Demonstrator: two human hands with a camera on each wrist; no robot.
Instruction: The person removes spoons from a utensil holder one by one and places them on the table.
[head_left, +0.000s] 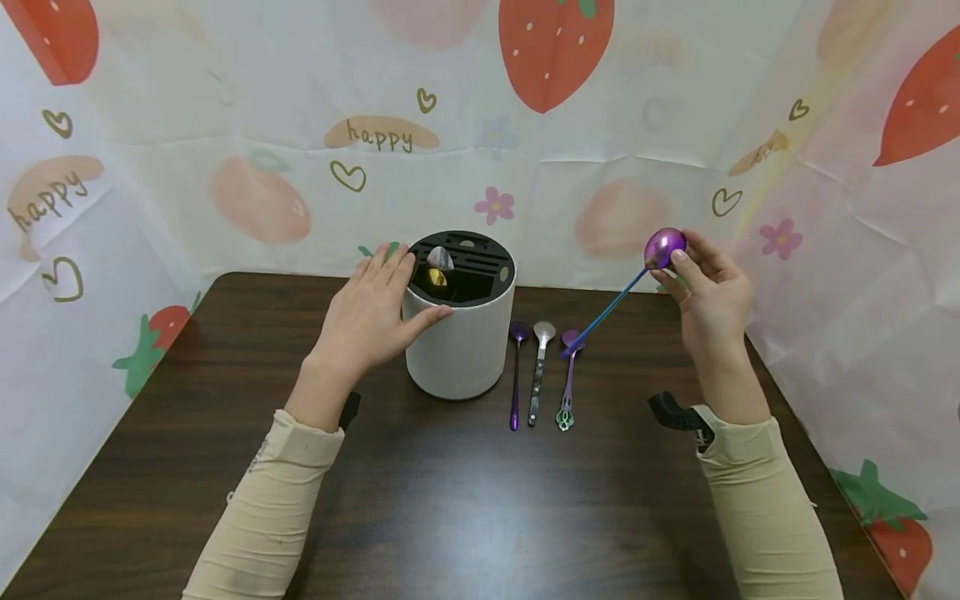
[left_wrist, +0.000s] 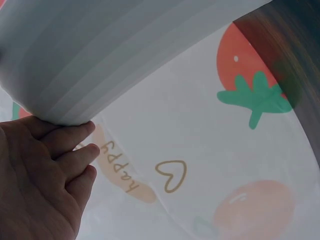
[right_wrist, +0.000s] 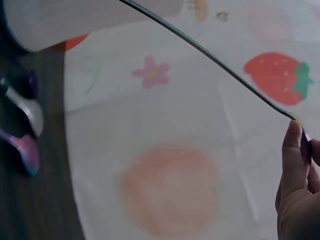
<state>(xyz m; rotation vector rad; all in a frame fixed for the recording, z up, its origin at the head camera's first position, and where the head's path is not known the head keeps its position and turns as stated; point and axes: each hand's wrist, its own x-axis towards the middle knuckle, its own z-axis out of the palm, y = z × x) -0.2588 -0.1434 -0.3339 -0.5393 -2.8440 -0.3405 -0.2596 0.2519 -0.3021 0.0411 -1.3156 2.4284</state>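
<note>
A strawberry-printed cloth [head_left: 420, 200] hangs behind a dark wooden table [head_left: 420, 517]. The right hand [head_left: 712, 292] pinches a purple spoon [head_left: 663, 247] by its bowl, handle slanting down leftward. The left hand [head_left: 371, 312], fingers outstretched, rests against the white holder [head_left: 457, 358]. Between the hands, just right of the holder, lie three spoons [head_left: 539, 358]; a silver piece [head_left: 440, 258] and a golden piece [head_left: 437, 277] show in its top. The step seems to be bringing the spoon across; next calls for aiming its handle at an opening while steadying the holder.
</note>
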